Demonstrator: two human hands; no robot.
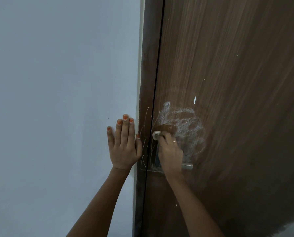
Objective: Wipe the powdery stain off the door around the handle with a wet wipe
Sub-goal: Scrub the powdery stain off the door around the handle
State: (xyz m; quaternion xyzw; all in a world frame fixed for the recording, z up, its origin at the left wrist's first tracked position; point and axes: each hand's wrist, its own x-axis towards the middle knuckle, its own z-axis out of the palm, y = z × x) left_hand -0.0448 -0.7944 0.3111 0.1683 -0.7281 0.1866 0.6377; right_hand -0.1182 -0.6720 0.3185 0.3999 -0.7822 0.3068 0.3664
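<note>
My right hand (170, 151) pinched the wipe (156, 134) on the door (228, 82), above the handle (187, 166); my left hand (123, 144) lay flat, fingers apart, on the wall (57, 82); the stain (185, 124) mostly stayed; I should press firmly, sweeping right.
</note>
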